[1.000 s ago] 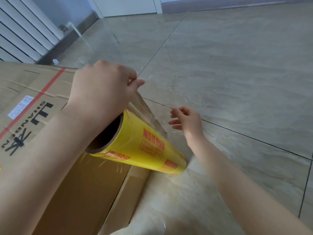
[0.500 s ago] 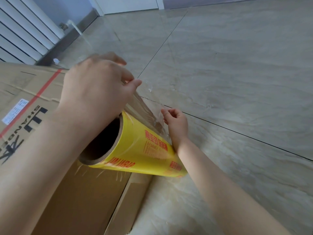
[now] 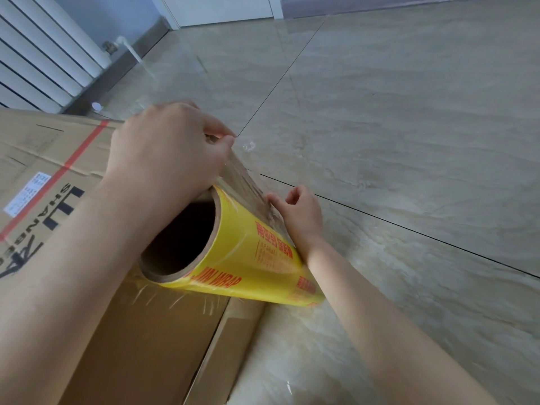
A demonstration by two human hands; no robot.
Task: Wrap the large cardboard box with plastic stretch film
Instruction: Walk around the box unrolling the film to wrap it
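Gripping yellow stretch-film roll point(image 3: 248, 252) with left hand point(image 3: 166, 153), seemingly pinching clear plastic film point(image 3: 245, 182) with right hand point(image 3: 304, 214), over large brown cardboard box point(image 3: 43, 159).

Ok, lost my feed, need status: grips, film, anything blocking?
Left grip pinches stretch film drawn off yellow roll. Right grip pinches it further along. Roll lies against cardboard box side. No obstruction visible.

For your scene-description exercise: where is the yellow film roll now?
In the head view, the yellow roll sits centre, between the left hand and right hand, above the cardboard box's right edge.
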